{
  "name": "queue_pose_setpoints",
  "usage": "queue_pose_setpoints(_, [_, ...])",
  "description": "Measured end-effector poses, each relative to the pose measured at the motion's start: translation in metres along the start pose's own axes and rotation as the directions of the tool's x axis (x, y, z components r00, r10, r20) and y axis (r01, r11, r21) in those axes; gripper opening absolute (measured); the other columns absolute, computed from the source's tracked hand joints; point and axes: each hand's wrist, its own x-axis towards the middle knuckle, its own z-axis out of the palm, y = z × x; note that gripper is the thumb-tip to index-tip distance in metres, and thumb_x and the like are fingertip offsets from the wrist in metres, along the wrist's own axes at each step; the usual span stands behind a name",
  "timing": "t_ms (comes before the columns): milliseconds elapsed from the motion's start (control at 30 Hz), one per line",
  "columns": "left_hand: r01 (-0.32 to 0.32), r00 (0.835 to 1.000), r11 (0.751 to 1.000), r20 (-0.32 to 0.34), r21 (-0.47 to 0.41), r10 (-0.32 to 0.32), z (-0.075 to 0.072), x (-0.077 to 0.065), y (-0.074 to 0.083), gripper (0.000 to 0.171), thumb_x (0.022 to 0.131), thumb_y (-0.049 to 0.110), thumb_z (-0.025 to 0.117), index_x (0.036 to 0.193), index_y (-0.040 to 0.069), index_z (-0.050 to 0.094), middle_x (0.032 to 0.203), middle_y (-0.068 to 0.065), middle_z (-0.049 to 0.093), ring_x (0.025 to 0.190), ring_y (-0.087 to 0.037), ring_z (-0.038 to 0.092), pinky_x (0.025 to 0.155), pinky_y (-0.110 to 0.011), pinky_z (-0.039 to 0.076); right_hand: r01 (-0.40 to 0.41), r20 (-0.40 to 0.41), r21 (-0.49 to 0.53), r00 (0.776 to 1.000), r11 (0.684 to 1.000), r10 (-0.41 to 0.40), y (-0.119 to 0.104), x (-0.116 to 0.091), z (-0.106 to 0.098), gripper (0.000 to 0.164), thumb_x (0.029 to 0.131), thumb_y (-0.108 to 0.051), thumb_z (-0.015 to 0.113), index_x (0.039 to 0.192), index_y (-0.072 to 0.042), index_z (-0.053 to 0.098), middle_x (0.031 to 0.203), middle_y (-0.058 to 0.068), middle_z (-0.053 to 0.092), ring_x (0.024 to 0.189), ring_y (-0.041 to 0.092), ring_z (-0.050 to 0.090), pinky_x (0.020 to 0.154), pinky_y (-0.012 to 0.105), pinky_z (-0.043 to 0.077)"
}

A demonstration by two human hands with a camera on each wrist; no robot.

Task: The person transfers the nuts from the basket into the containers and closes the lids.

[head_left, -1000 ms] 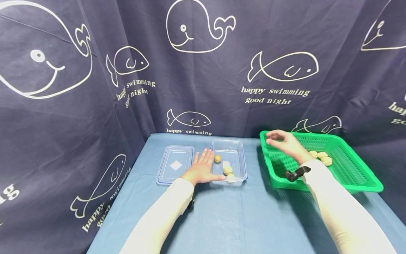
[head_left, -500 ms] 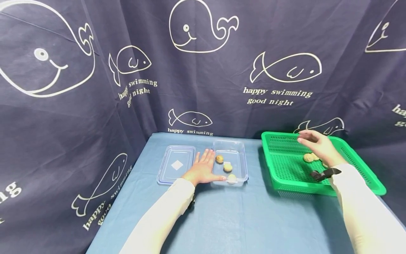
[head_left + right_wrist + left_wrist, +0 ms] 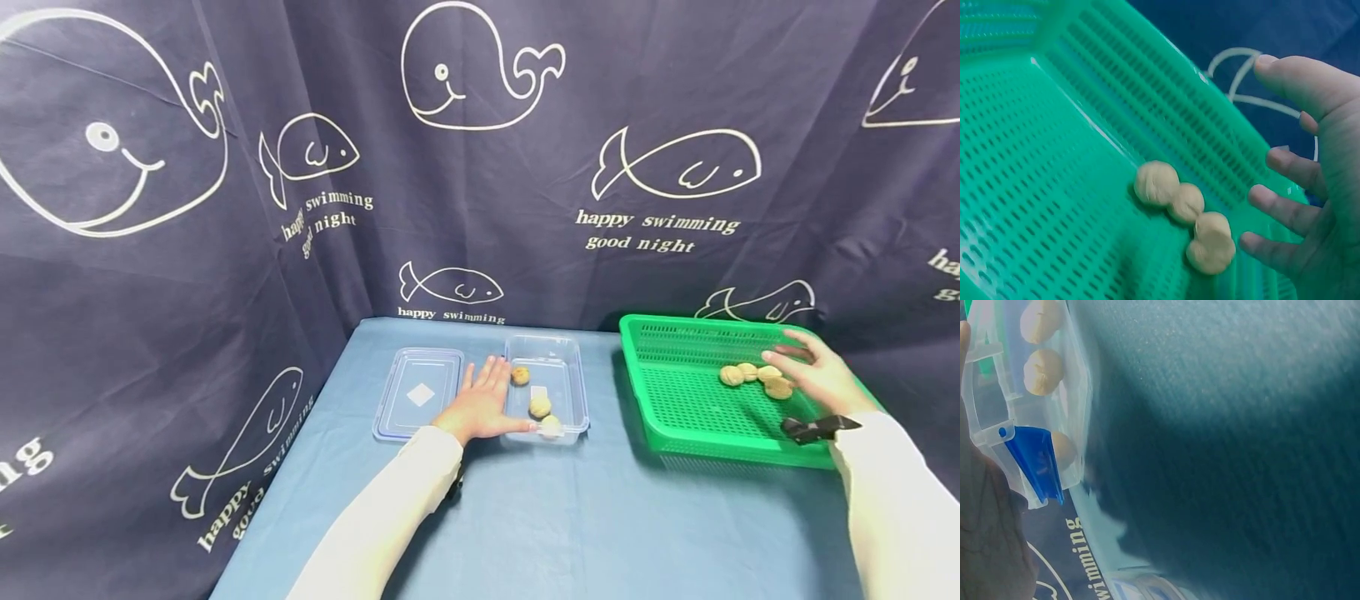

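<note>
Head view: a dark curtain (image 3: pixel 480 200) printed with white whales and fish hangs beyond the fingers of both hands. A table (image 3: pixel 585 517) covered in blue cloth spreads below them. Under the fingers of the right hand (image 3: pixel 817 379) sits a green basket (image 3: pixel 720 452) with slotted walls; that hand and its sleeve block part of the basket's right side. A clear container (image 3: pixel 561 379) stands to the right of the fingers of the left hand (image 3: pixel 482 408), which cover part of its left wall, and a blue-edged lid (image 3: pixel 418 367) lies flat to their left.

The left fingers are straight and slightly apart, the thumb stretched out to the container's near edge. The right fingers are spread and loosely bent, apart from the four walnuts (image 3: pixel 1157 183) clustered just beside their tips in the basket. Three more walnuts (image 3: pixel 540 407) lie in the container, right of the left fingers; in the left wrist view a blue flap (image 3: pixel 1035 462) partly hides one.

Pale curtain lettering beyond the fingers reads "happy swimming" and "good night". A white diamond-shaped label (image 3: pixel 421 394) marks the lid; any print on it is too small to tell.
</note>
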Motion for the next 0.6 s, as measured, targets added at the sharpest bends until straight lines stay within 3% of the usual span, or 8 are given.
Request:
queue_pose_setpoints(100, [0.004, 1.000, 1.000, 0.002, -0.007, -0.004, 0.001, 0.001, -0.001, 0.122, 0.079, 0.085, 0.053, 0.162, 0.003, 0.015, 0.169, -0.014, 0.012, 0.156, -0.027, 0.000, 0.123, -0.054, -0.001, -0.073, 0.032, -0.024, 0.997, 0.997, 0.074, 0.005, -0.004, -0.008, 0.087, 0.101, -0.034, 0.063, 0.160, 0.002, 0.011, 0.105, -0.032, 0.051, 0.084, -0.021, 0.051, 0.064, 0.021, 0.054])
queue_pose_setpoints(200, [0.011, 1.000, 1.000, 0.011, -0.010, -0.011, 0.002, 0.002, -0.002, 0.122, 0.079, 0.085, 0.053, 0.162, 0.004, 0.013, 0.170, -0.013, 0.009, 0.156, -0.026, -0.002, 0.123, -0.053, -0.003, -0.102, 0.061, -0.073, 0.992, 0.992, 0.106, 0.008, -0.006, -0.012, 0.091, 0.101, -0.037, 0.061, 0.158, 0.008, 0.005, 0.125, 0.006, 0.064, 0.082, -0.021, 0.049, 0.064, 0.026, 0.056])
queue_pose_setpoints(300, [0.015, 1.000, 1.000, 0.015, -0.014, -0.015, 0.001, 0.002, -0.002, 0.123, 0.079, 0.084, 0.053, 0.162, 0.004, 0.012, 0.170, -0.013, 0.009, 0.156, -0.026, -0.003, 0.123, -0.053, -0.003, -0.109, 0.078, -0.128, 0.990, 0.986, 0.120, 0.013, -0.007, -0.014, 0.091, 0.102, -0.039, 0.059, 0.157, 0.009, 0.005, 0.142, 0.045, 0.038, 0.081, -0.021, 0.046, 0.064, 0.028, 0.057])
queue_pose_setpoints(333, [0.016, 1.000, 1.000, 0.016, -0.014, -0.016, 0.001, 0.001, -0.001, 0.123, 0.079, 0.084, 0.054, 0.162, 0.004, 0.012, 0.170, -0.013, 0.009, 0.156, -0.026, -0.003, 0.123, -0.054, -0.003, -0.109, 0.079, -0.143, 0.989, 0.984, 0.121, 0.015, -0.007, -0.014, 0.091, 0.101, -0.039, 0.060, 0.157, 0.009, 0.006, 0.143, 0.048, 0.032, 0.081, -0.021, 0.045, 0.064, 0.029, 0.057])
queue_pose_setpoints(600, [0.015, 1.000, 1.000, 0.007, 0.001, -0.015, 0.000, -0.001, -0.001, 0.122, 0.079, 0.085, 0.053, 0.162, 0.004, 0.014, 0.169, -0.013, 0.011, 0.156, -0.027, 0.002, 0.123, -0.054, 0.001, -0.132, 0.139, -0.170, 0.978, 0.977, 0.156, 0.026, -0.010, -0.020, 0.093, 0.101, -0.036, 0.061, 0.154, 0.014, 0.004, 0.145, 0.050, 0.026, 0.081, -0.022, 0.042, 0.067, 0.036, 0.059])
